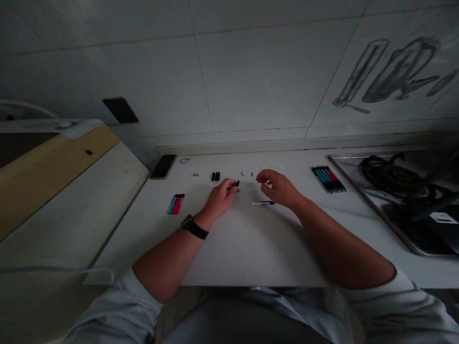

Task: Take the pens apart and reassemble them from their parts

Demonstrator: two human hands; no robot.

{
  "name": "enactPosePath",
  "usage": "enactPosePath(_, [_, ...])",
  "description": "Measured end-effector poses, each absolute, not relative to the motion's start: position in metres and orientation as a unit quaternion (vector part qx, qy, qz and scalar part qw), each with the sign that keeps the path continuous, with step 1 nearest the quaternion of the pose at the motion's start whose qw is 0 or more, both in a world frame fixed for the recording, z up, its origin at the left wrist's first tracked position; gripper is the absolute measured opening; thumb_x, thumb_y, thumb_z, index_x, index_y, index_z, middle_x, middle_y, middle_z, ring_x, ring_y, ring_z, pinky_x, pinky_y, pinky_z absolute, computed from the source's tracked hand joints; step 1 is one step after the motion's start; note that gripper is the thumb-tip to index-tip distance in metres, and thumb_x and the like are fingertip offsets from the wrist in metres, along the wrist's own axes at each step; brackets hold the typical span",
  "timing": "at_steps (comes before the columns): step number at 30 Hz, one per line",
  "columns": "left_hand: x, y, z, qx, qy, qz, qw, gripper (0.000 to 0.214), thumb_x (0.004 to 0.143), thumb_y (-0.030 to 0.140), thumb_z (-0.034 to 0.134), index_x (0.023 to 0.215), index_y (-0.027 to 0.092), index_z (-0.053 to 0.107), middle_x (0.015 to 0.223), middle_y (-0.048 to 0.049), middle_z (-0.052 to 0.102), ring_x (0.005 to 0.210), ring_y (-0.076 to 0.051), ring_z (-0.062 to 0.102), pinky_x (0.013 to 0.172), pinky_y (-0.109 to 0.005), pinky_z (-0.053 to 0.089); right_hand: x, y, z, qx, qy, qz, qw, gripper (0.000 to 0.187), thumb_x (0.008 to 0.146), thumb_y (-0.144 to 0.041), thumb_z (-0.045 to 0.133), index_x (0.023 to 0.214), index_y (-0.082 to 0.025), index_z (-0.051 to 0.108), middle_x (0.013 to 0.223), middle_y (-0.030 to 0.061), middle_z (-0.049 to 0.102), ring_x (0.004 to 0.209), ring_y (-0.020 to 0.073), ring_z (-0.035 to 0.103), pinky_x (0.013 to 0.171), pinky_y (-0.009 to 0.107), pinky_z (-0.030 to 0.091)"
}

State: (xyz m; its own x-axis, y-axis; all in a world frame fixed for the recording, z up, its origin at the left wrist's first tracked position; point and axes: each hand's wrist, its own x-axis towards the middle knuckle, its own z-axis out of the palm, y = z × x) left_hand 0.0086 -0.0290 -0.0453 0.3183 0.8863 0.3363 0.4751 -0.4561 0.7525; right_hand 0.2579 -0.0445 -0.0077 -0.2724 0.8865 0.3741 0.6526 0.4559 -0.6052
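My left hand (220, 197), with a black band on the wrist, pinches a small black pen cap (237, 183) just above the white counter (247, 239). My right hand (278, 187) hovers close beside it with fingers curled in a pinch; what it holds is too small to make out. A white pen barrel with a dark tip (262, 203) lies on the counter just below my right hand. Two black caps (215, 176) and some tiny pen parts (246, 174) rest near the back edge.
A row of several blue, red and black pens (328, 178) lies at the right, three coloured pens (176, 204) at the left. A dark phone (163, 166) sits at the back left. A gas hob (405, 200) occupies the right; a lower wooden surface (53, 162) lies left.
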Motion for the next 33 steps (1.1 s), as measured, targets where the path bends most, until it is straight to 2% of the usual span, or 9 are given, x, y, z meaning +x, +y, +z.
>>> enactPosePath(2, [0.008,-0.029,-0.046,0.759,0.446,0.384,0.278,0.009,0.101,0.022,0.057,0.109,0.022,0.059,0.101,-0.0049,0.078,0.096,-0.019,0.075,0.085,-0.033,0.056,0.262,-0.045,-0.01,-0.482,-0.829,0.172,0.227,0.014,0.083,-0.022,0.065,0.096,-0.02,0.068,0.094,0.0068,0.071,0.08,0.019,0.065,0.075,0.032,0.05])
enactPosePath(4, [0.009,-0.029,-0.046,0.757,0.448,0.386,0.276,0.007,0.101,0.022,0.057,0.108,0.023,0.058,0.102,-0.0055,0.077,0.098,-0.02,0.075,0.086,-0.034,0.056,0.263,-0.046,-0.014,-0.465,-0.857,0.171,0.143,0.015,0.082,-0.029,0.072,0.095,-0.021,0.07,0.092,0.0061,0.071,0.078,0.0191,0.064,0.072,0.03,0.048])
enactPosePath(7, [0.009,-0.029,-0.045,0.758,0.45,0.39,0.265,0.008,0.1,0.023,0.059,0.108,0.023,0.058,0.104,-0.0063,0.077,0.1,-0.02,0.074,0.088,-0.035,0.055,0.263,-0.047,-0.018,-0.439,-0.878,0.164,0.095,0.013,0.081,-0.025,0.074,0.094,-0.022,0.073,0.092,0.0055,0.073,0.08,0.0196,0.065,0.07,0.029,0.046])
enactPosePath(10, [0.008,-0.029,-0.045,0.763,0.449,0.395,0.245,0.01,0.098,0.021,0.062,0.107,0.022,0.059,0.104,-0.006,0.075,0.099,-0.02,0.072,0.089,-0.035,0.055,0.261,-0.047,-0.016,-0.442,-0.874,0.162,0.118,0.01,0.085,-0.021,0.07,0.094,-0.022,0.073,0.093,0.0057,0.074,0.081,0.0196,0.066,0.071,0.028,0.046])
enactPosePath(16, [0.008,-0.027,-0.046,0.77,0.438,0.401,0.233,0.01,0.097,0.018,0.062,0.107,0.022,0.063,0.105,-0.0054,0.074,0.1,-0.019,0.07,0.091,-0.035,0.055,0.26,-0.045,-0.004,-0.506,-0.806,0.121,0.282,0.013,0.096,-0.026,0.057,0.103,-0.021,0.067,0.095,0.0071,0.074,0.082,0.0202,0.067,0.074,0.031,0.048])
enactPosePath(19, [0.009,-0.028,-0.046,0.771,0.436,0.4,0.235,0.011,0.096,0.017,0.063,0.106,0.022,0.064,0.105,-0.0051,0.074,0.099,-0.019,0.07,0.091,-0.036,0.055,0.261,-0.045,-0.003,-0.516,-0.787,0.086,0.325,0.016,0.098,-0.029,0.055,0.105,-0.021,0.066,0.097,0.0088,0.074,0.084,0.0216,0.067,0.076,0.033,0.049])
enactPosePath(28, [0.009,-0.029,-0.041,0.775,0.423,0.402,0.242,0.011,0.095,0.014,0.064,0.104,0.02,0.065,0.102,-0.0043,0.074,0.096,-0.017,0.069,0.09,-0.034,0.056,0.261,-0.047,0.0,-0.488,-0.805,0.036,0.335,0.02,0.101,-0.029,0.052,0.108,-0.02,0.069,0.104,0.0106,0.073,0.094,0.0244,0.066,0.084,0.036,0.05])
enactPosePath(33, [0.009,-0.028,-0.043,0.774,0.428,0.408,0.229,0.012,0.094,0.014,0.064,0.104,0.02,0.066,0.104,-0.0051,0.073,0.098,-0.018,0.068,0.092,-0.035,0.056,0.263,-0.046,0.002,-0.478,-0.823,0.008,0.308,0.02,0.102,-0.028,0.054,0.108,-0.02,0.071,0.105,0.0117,0.074,0.098,0.0259,0.065,0.089,0.039,0.048])
